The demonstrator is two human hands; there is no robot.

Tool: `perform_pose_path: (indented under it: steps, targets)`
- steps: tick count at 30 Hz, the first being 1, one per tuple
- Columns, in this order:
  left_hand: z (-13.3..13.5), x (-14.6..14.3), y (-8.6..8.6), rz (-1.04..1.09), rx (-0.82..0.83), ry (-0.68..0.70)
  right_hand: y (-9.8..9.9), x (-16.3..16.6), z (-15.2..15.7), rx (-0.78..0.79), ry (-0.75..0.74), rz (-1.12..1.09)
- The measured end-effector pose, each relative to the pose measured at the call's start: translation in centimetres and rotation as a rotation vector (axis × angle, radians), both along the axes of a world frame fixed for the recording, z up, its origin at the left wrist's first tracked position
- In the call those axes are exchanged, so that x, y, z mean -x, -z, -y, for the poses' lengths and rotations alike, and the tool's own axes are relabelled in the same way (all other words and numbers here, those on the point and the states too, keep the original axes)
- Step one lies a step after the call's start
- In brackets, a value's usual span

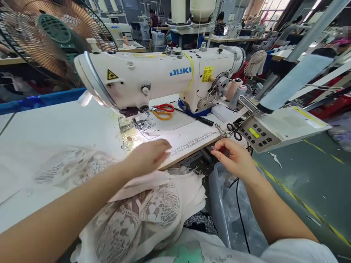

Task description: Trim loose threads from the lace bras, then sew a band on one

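Note:
My left hand [149, 155] is over the front edge of the sewing table, its fingers bent and smeared by motion, so its grip is unclear. To the right, past the table edge, my right hand [233, 157] has thumb and forefinger pinched together; whatever is between the tips is too small to make out. White lace bras [156, 208] lie heaped on my lap below my left hand, and more lace pieces [68, 168] spread over the table on the left. Behind my hands stands a white sewing machine [156, 76], its lamp lighting the needle area.
Red-and-yellow-handled scissors [163, 114] and a black-handled tool [204, 120] lie beneath the machine arm. A printed ruler [192, 143] runs along the table edge. A control box [282, 128] juts out at right, above a grey plastic bin [219, 204]. A fan [55, 33] stands far left.

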State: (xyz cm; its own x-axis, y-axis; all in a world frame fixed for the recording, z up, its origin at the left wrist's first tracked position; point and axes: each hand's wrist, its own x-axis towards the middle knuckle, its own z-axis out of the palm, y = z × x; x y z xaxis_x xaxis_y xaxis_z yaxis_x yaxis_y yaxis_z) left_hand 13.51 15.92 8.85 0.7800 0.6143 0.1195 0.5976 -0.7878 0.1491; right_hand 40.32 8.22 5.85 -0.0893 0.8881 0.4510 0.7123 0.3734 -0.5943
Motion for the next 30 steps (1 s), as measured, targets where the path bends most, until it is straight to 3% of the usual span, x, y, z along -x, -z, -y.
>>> perform_pose_path:
  steps: [4,6,8,10,13,16,20,23,27,30]
  targets:
    - [-1.4,8.8,-2.1,0.008,-0.132,-0.449,0.6,3.3,-3.7,0.048,-0.05,0.091]
    - [-0.6,11.9,-2.4,-0.03,-0.173,-0.56,1.1,5.8,-6.0,0.124,-0.138,0.189]
    - [0.6,14.1,-1.9,-0.108,-0.143,-0.544,1.7,7.9,-7.9,0.195,-0.209,0.259]
    - [1.8,15.6,-0.5,-0.196,-0.061,-0.441,2.4,9.2,-8.9,0.24,-0.235,0.302]
    - [2.6,17.0,2.1,-0.266,0.01,-0.354,3.0,8.8,-8.3,0.288,-0.208,0.376]
    - [2.4,18.1,4.1,-0.259,-0.026,-0.402,2.0,6.9,-6.2,0.336,-0.1,0.47]
    - [1.8,19.1,5.2,-0.331,-0.161,-0.419,-0.9,6.5,-3.9,0.341,0.055,0.511]
    - [1.6,19.3,5.7,-0.328,-0.241,-0.398,-1.8,9.6,-3.4,0.36,-0.093,0.349]
    - [1.6,19.5,6.0,-0.291,-0.322,-0.374,-0.4,15.0,-3.9,0.476,-0.424,0.075]
    - [2.3,19.7,5.9,-0.254,-0.402,-0.342,1.2,16.7,-4.8,0.566,-0.397,-0.084]
